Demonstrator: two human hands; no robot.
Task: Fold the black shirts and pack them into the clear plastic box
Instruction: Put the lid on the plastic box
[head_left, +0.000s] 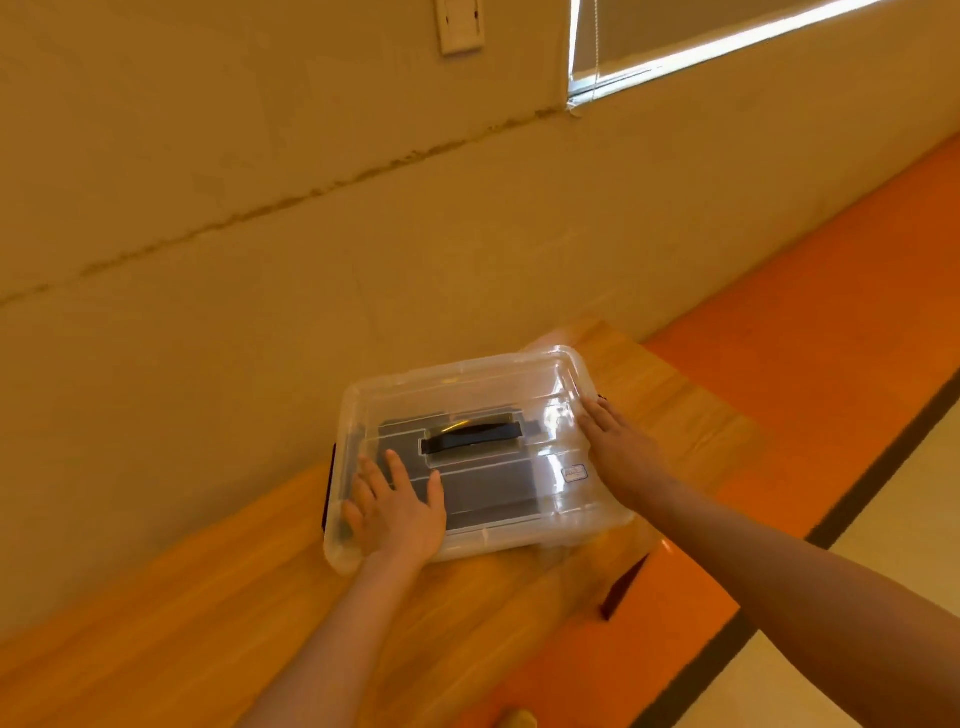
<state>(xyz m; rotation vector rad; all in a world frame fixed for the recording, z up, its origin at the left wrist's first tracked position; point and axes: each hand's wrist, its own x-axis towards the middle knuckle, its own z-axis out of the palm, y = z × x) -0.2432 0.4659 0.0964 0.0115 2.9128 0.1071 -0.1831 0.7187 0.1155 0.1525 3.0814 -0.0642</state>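
Observation:
The clear plastic box sits on a wooden table with its clear lid on; a black carry handle lies in the lid's middle. Dark folded fabric, the black shirts, shows through the lid. My left hand lies flat on the lid's near left corner, fingers spread. My right hand rests flat against the box's right edge, beside a black side latch. A second black latch shows on the left end.
The wooden table stands against a cream wall; its right end is just past the box. To the right lies an orange floor with a dark stripe. A window with a blind is at upper right.

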